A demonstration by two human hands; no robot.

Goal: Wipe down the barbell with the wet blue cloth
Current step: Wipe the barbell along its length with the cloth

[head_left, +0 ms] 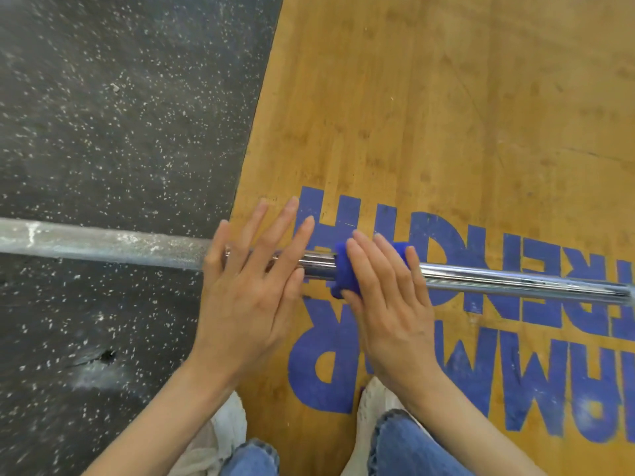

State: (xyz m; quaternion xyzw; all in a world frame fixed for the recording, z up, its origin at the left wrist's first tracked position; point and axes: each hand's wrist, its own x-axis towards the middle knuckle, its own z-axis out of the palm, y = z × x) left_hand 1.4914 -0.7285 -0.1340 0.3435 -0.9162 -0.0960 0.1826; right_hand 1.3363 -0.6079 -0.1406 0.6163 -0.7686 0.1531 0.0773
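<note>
While the barbell [515, 280] lies across the view from left to right, spanning a black speckled rubber floor [120, 115] and a wooden platform [429, 115] with blue lettering, both hands reach down onto it from above. The left hand [247, 290] is flat, fingers straight and spread over the chrome shaft. Just beside it, the right hand [388, 297] presses straight fingers onto the blue cloth [343, 269], which is draped round the bar. Neither hand is clenched. White shoes [226, 431] show below

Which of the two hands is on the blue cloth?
The right hand; it lies over the blue cloth, while the left hand lies over bare barbell.
</note>
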